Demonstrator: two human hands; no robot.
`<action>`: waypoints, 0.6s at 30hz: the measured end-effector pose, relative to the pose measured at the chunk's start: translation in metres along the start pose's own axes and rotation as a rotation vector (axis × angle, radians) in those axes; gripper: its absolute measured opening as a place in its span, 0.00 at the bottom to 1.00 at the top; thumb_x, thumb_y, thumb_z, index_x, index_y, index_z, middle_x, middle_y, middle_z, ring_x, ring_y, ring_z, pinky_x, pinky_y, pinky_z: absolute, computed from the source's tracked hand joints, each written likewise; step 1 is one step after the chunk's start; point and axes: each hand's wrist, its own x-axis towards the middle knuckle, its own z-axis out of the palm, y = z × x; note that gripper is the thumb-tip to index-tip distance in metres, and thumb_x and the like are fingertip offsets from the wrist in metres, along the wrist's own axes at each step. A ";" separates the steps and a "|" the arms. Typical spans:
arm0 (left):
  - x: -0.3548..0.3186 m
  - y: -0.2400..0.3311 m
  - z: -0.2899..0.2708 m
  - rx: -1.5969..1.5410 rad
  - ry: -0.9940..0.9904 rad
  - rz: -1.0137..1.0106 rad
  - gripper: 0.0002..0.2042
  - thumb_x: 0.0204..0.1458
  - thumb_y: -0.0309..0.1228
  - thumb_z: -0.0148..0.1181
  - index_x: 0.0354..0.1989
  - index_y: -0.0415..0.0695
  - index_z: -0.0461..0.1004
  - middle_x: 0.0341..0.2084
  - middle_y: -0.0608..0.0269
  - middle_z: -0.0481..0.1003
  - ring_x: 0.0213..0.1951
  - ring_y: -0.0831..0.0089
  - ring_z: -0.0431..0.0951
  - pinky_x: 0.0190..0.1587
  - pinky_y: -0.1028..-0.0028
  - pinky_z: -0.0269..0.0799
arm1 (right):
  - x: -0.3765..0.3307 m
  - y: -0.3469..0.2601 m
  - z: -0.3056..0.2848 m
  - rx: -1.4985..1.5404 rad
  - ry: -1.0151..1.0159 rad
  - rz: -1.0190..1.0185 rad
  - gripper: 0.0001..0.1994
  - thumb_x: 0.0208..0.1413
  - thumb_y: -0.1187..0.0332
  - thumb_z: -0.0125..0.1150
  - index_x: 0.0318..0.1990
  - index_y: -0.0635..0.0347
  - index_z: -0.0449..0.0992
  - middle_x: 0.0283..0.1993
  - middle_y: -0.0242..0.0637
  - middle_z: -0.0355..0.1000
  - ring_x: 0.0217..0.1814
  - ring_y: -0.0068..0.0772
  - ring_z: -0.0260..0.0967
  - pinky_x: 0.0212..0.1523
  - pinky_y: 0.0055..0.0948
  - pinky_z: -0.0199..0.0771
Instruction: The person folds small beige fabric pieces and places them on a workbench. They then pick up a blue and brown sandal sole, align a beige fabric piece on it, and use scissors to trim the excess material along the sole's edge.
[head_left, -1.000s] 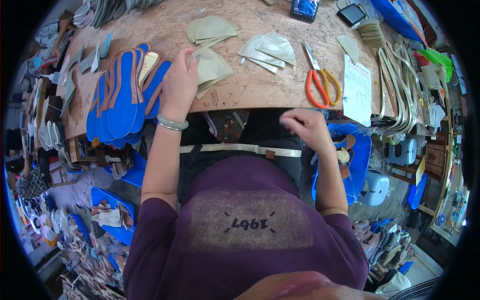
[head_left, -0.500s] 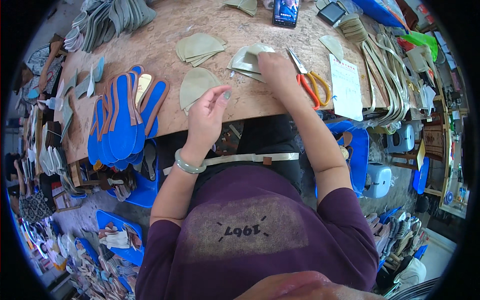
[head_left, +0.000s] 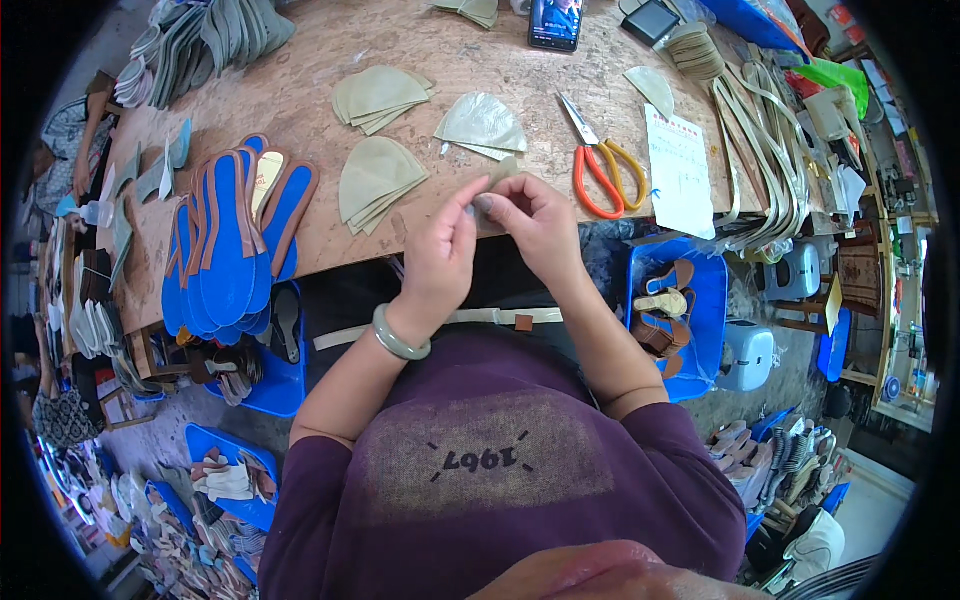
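At the table's front edge my two hands meet, fingertips close together. My right hand [head_left: 545, 225] pinches a grey-beige half-round piece [head_left: 504, 170], mostly hidden behind the fingers. My left hand [head_left: 438, 258], with a pale bangle on its wrist, has thumb and forefinger closed at the same piece's near edge. Just beyond them lies a small pile of glossy half-round pieces [head_left: 482, 122]. To its left are two fanned piles of the same shape, a nearer one [head_left: 380, 182] and a farther one [head_left: 380, 98].
Scissors [head_left: 600, 172] with orange and yellow handles lie right of my hands, beside a paper sheet [head_left: 682, 175]. Blue insoles with brown edging [head_left: 225, 240] overlap at the left. A phone [head_left: 555, 25] stands at the back. Pale strips [head_left: 770, 160] hang over the right edge above a blue bin [head_left: 710, 330].
My right hand has come back from the glossy pile to the table's front edge with one piece. My left hand has moved right to meet it.
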 end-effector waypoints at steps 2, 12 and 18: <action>-0.003 -0.001 0.004 0.112 0.032 0.169 0.16 0.60 0.19 0.47 0.56 0.39 0.70 0.45 0.47 0.76 0.41 0.61 0.81 0.42 0.71 0.75 | 0.001 0.000 -0.003 0.251 -0.038 0.149 0.07 0.56 0.70 0.63 0.36 0.65 0.76 0.32 0.30 0.74 0.32 0.17 0.70 0.34 0.18 0.72; -0.001 -0.001 0.001 0.350 0.033 0.409 0.20 0.51 0.13 0.52 0.55 0.37 0.69 0.55 0.44 0.71 0.51 0.53 0.77 0.48 0.65 0.77 | -0.013 -0.027 -0.006 0.309 -0.094 0.193 0.09 0.61 0.73 0.56 0.44 0.68 0.77 0.34 0.32 0.76 0.34 0.19 0.73 0.36 0.19 0.73; -0.004 0.001 0.001 0.309 0.025 0.395 0.20 0.51 0.13 0.53 0.55 0.37 0.69 0.55 0.44 0.71 0.49 0.52 0.78 0.46 0.65 0.78 | -0.011 -0.027 -0.013 0.181 -0.139 0.142 0.09 0.61 0.73 0.55 0.44 0.68 0.77 0.34 0.33 0.77 0.32 0.19 0.74 0.35 0.19 0.74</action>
